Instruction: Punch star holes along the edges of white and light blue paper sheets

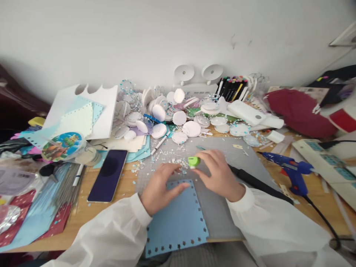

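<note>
My right hand grips a small green craft punch between thumb and fingers, raised above the far edge of a blue paper sheet. Flower-shaped cutouts line the sheet's visible edges, and its near edge reaches past the table front. Over the sheet's upper left, my left hand has thumb and fingers apart with nothing between them. Whether its fingertips touch the paper, I cannot tell. Small punched bits lie scattered on the grey mat beyond both hands.
At left lies a phone, near a bundle of wires. A blue glue gun and a power strip sit at right. White paper discs pile up at the back, beside several markers. A black rod-like tool crosses the mat.
</note>
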Tool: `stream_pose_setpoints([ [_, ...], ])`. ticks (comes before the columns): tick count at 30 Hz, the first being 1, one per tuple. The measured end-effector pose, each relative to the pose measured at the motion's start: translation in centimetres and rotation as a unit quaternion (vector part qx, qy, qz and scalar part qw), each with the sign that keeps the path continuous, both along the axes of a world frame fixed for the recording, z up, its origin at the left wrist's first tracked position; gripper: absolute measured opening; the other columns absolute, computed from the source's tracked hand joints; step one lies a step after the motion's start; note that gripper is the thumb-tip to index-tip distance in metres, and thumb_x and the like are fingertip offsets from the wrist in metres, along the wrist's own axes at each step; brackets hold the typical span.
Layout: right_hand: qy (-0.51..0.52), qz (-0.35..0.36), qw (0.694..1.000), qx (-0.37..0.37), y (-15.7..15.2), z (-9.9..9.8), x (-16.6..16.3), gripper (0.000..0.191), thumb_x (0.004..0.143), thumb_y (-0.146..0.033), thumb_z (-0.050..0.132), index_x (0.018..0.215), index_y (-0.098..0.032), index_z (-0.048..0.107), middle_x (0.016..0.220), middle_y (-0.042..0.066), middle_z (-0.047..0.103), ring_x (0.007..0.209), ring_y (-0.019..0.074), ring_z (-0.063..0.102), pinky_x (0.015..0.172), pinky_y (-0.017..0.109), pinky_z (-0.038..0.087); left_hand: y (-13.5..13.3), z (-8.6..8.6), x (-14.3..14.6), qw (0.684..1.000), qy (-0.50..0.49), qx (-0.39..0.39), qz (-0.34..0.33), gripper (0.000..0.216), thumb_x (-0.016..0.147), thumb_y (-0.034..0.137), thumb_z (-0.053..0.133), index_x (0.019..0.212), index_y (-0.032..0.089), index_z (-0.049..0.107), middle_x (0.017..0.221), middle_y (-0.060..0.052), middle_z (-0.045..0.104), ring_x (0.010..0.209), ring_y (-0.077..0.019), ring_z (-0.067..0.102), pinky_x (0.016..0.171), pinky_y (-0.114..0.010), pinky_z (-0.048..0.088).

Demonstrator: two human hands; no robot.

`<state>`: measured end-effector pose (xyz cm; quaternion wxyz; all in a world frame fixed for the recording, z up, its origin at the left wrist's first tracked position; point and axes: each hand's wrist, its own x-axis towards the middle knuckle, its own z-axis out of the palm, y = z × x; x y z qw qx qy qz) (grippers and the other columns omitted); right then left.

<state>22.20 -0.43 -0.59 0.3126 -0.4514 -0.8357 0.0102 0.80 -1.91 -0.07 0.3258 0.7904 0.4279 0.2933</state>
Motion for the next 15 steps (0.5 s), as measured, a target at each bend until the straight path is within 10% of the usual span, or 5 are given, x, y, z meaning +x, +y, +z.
stream_pose_setpoints([
  [7,-0.078,-0.133,0.988,-0.01,-0.7,-1.2,2.7,0.04,0.085,-0.017,0.051,0.125,-0.015,0.049,0.112,0.016,0.054,0.102,0.031,0.05,0.084,0.047,0.041,-1.6,-0.3,-1.2,0.991,0.135,-0.015,-0.002,0.032,0.075,0.009,0.054,0.105,0.021,0.059,0.085,-0.003,0.058,0.077,-0.0184,0.056,0.069,-0.029,0.047],
  [15,0.076,0.016,0.99,-0.117,-5.3,-0.1,1.3,0.027,0.087,-0.024,0.054,0.115,-0.02,0.051,0.109,0.01,0.056,0.106,0.0234,0.053,0.09,0.039,0.044,-2.4,-0.4,-2.3,0.973,-0.08,-0.214,0.035,0.016,0.081,0.033,0.055,0.077,0.019,0.048,0.061,0.005,0.044,0.052,-0.0103,0.049,0.051,-0.022,0.041],
])
